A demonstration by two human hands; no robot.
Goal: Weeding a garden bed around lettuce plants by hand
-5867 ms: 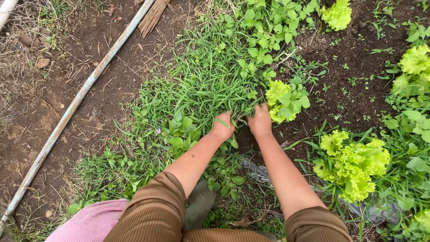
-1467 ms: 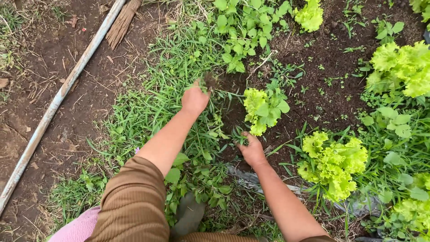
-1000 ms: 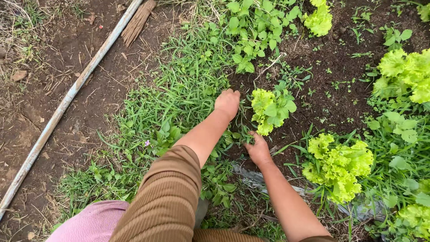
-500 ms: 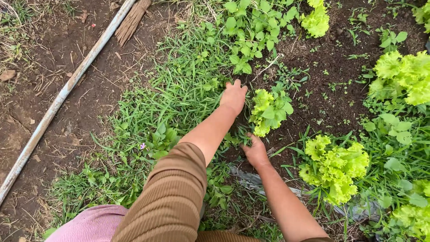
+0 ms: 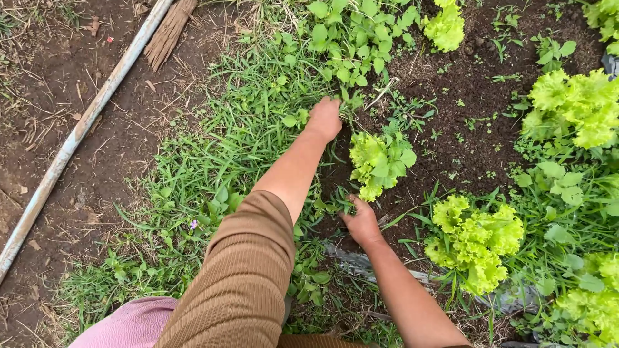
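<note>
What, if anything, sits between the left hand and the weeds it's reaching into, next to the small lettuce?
Nothing visible. The left hand is already in the grassy weeds, fingers buried in the blades. The small lettuce lies beside it on the soil side, not in between.

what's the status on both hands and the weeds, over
Left hand closed in the grass weeds at the bed edge. Right hand gripping a weed tuft. Small lettuce close between them.

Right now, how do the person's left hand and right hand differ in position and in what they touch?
The left hand reaches far forward, arm stretched, into the grass beside the small lettuce; the right hand stays nearer the body, below that lettuce. The left hand grips grass blades; the right hand closes on low weeds at the soil. Both are bare and curled shut.
</note>
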